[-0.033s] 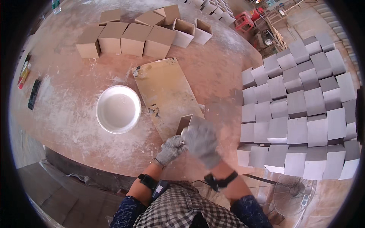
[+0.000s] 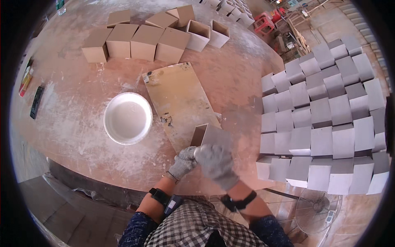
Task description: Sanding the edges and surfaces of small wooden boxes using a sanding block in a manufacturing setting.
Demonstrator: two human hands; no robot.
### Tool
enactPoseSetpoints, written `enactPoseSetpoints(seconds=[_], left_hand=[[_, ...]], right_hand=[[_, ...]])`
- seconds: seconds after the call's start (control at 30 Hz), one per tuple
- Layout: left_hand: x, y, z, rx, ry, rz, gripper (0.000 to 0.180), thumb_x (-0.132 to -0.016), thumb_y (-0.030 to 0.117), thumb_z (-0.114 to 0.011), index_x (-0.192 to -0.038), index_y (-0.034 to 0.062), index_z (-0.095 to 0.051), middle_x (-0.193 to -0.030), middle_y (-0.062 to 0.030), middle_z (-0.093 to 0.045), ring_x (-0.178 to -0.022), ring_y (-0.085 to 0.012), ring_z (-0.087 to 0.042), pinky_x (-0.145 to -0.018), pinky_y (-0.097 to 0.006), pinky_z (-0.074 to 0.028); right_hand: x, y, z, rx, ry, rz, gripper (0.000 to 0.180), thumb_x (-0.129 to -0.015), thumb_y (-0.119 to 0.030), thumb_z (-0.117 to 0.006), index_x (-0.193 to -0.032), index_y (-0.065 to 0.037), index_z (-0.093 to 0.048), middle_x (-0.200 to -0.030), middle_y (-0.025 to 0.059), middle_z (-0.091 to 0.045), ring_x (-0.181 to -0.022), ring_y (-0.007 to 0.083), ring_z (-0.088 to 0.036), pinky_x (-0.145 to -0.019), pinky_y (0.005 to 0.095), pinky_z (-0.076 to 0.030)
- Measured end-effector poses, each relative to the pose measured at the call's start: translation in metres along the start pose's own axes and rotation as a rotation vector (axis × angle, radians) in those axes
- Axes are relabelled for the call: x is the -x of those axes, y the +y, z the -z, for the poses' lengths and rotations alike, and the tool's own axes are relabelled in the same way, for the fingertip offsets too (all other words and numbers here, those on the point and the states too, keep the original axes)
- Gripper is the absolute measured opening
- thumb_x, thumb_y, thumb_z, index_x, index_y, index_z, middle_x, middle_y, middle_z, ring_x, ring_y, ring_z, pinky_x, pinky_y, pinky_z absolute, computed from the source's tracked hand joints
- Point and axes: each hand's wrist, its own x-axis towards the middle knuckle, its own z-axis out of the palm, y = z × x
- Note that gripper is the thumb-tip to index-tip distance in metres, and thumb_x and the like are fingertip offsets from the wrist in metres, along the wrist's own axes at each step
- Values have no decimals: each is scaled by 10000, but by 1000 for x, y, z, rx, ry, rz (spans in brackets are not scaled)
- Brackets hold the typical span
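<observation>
1. nearest the body, the left hand (image 2: 184,162) in a grey work glove is curled against the near lower corner of a small open wooden box (image 2: 207,138), fingers closed on its edge.
2. the right hand (image 2: 217,164), also gloved, lies folded over the box's near side and appears to press on it; whether it holds a tool or a pad under the palm cannot be told.
3. the box stands on the near end of a pale yellowish board (image 2: 179,101), its open mouth turned to the left.
4. to do this well, the left hand should brace the corner firmly while the right works in even passes, so the box does not slide off the board's edge.
5. just left of the board sits a round white bowl (image 2: 127,118) with pale liquid in it.
6. the table (image 2: 74,123) is round, reddish-brown and heavily dusted with white powder.
7. at the far side stands a row of bare brown boxes (image 2: 135,41), a few open.
8. to the right, a large stack of grey-white coated boxes (image 2: 325,115) fills the view.
9. a floor fan (image 2: 319,210) sits low at right; red stools (image 2: 267,20) stand far off.
</observation>
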Motion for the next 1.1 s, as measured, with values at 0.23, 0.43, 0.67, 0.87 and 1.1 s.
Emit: enactPoseSetpoints(seconds=[0.23,0.43,0.67,0.87,1.1], left_hand=[[-2,-11,-13,157,-51,13,396,-791,394,-672,-1003,65,-612,-990,-161,-607,-1000,-374,-562,-862,-448,-457],[-20,20,3,187,-127,28,437,-793,454,-663,-1024,86,-622,-966,-144,-609,-971,-356,-572,-821,-432,-462],[-17,18,11,112,-88,-11,377,-817,413,-649,-1027,101,-627,-902,-116,-603,-895,-348,-577,-770,-424,-464],[-22,19,1,227,-92,-56,362,-816,391,-658,-1028,100,-625,-896,-120,-599,-875,-339,-583,-745,-422,-466],[-3,-6,1,177,-32,-91,296,-745,220,-703,-1001,89,-632,-899,-129,-598,-866,-343,-582,-743,-405,-471]], right_hand=[[-25,69,-27,400,11,-157,166,-795,-205,-535,-896,-132,-644,-802,93,-562,-693,289,-571,-557,461,-465],[18,186,-79,-17,329,-217,167,-793,-137,-567,-908,-69,-668,-928,115,-657,-854,260,-635,-754,358,-512],[31,153,-47,-636,603,-575,242,-754,-38,-635,-993,-73,-627,-940,88,-646,-896,272,-603,-831,353,-493],[-34,110,-36,-276,458,-22,208,-740,-102,-623,-947,-110,-643,-950,59,-647,-913,242,-601,-806,377,-488],[-16,2,-19,-292,145,48,210,-776,-243,-595,-933,-114,-646,-896,82,-639,-866,259,-592,-739,409,-476]])
